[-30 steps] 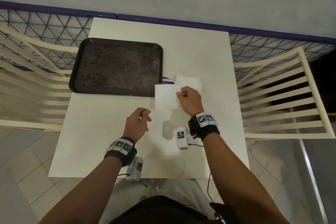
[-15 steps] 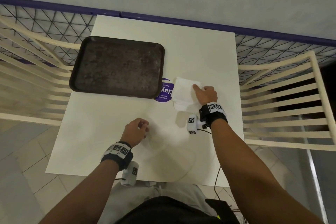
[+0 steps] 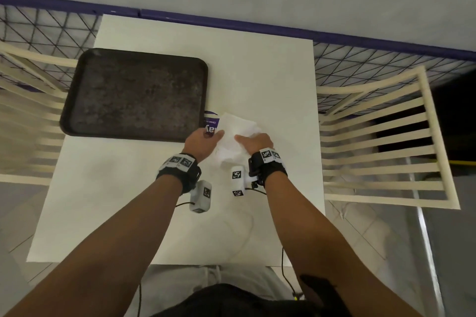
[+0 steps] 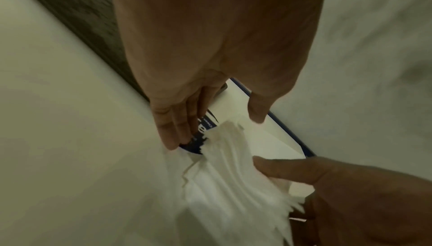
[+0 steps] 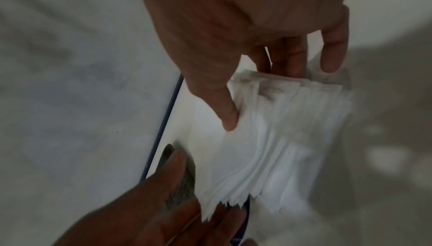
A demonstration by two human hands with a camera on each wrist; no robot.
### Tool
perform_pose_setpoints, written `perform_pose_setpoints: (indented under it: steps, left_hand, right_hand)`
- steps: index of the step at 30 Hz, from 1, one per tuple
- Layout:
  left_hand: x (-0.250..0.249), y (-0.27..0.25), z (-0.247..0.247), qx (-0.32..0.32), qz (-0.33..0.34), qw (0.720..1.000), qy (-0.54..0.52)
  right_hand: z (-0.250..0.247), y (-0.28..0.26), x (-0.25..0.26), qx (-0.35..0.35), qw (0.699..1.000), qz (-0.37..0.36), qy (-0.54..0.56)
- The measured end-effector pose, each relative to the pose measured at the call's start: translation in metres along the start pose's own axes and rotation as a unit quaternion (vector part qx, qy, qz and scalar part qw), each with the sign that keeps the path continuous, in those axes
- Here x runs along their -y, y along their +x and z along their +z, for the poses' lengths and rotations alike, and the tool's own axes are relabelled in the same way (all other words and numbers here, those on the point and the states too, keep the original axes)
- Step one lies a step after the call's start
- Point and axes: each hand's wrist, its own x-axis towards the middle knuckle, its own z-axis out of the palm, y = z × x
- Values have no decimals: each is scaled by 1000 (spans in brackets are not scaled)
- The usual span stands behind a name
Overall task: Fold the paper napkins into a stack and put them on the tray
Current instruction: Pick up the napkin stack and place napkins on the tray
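A stack of white paper napkins [image 3: 235, 131] sits right of the dark brown tray [image 3: 134, 95], partly over a purple sticker [image 3: 210, 124]. My right hand [image 3: 247, 137] pinches the stack's right side. In the right wrist view its thumb [image 5: 225, 113] presses on top of the napkins [image 5: 268, 148] while its fingers [image 5: 290, 59] curl round the far edge. My left hand [image 3: 213, 136] has straight fingers [image 4: 170, 130] touching the left edge of the napkins [image 4: 229, 185], thumb apart. The layers are fanned and uneven. The tray holds nothing.
The white table [image 3: 128, 201] has cream slatted chairs on the left [image 3: 28, 116] and the right [image 3: 386, 141]. A wire fence with a purple rail [image 3: 231, 22] runs behind the far edge. Wrist camera units and cables lie near the front.
My right hand carried a napkin right onto the stack and now pinches the stack. My left hand moved from the front of the table up to the stack's left edge.
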Motion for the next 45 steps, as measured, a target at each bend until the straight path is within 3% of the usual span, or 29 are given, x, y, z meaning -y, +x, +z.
perform_pose_setpoints:
  steps: [5, 10, 15, 19, 23, 26, 27, 29, 31, 32, 33, 35, 39, 42, 45]
  left_hand:
    - [12, 20, 18, 19, -78, 991, -105]
    - [24, 9, 23, 52, -144, 965, -210]
    - [18, -20, 19, 85, -119, 946, -289]
    - [11, -40, 13, 108, -54, 935, -333]
    - [6, -53, 6, 139, -11, 907, -397]
    - [0, -62, 1, 102, -1, 902, -419]
    - [0, -64, 1, 70, 2, 909, -410]
    - [3, -68, 0, -1, 7, 927, -376]
    - [8, -73, -3, -49, -3, 939, -341]
    - [12, -76, -4, -60, -6, 942, -329]
    - [13, -80, -6, -65, 0, 945, -321]
    - [12, -87, -10, -57, 22, 948, -312]
    - [10, -100, -21, 3, -2, 910, -415]
    - [14, -108, -39, 78, -14, 888, -453]
    - [23, -115, -59, 71, -46, 861, -502]
  right_hand:
    - [6, -1, -8, 2, 999, -1, -38]
    - [10, -6, -26, 10, 996, -60, 72]
    - [-5, -16, -41, 50, 981, -111, 152]
    - [-23, -29, -42, 81, 958, -156, 225]
    - [-39, -43, -41, 133, 935, -173, 278]
    - [-40, -52, -36, 148, 931, -166, 290]
    - [-37, -56, -33, 125, 942, -169, 261]
    - [-31, -66, -27, 8, 966, -206, 156]
    - [-24, -84, -19, -122, 939, -305, 98]
    - [-20, -95, -14, -141, 920, -355, 87]
    - [-17, -107, -7, -131, 908, -392, 74]
    - [-8, -126, 5, -52, 911, -406, 50]
    - [2, -136, 20, 78, 936, -334, 81]
    - [10, -139, 29, 104, 936, -317, 111]
    - [21, -139, 37, 103, 928, -327, 144]
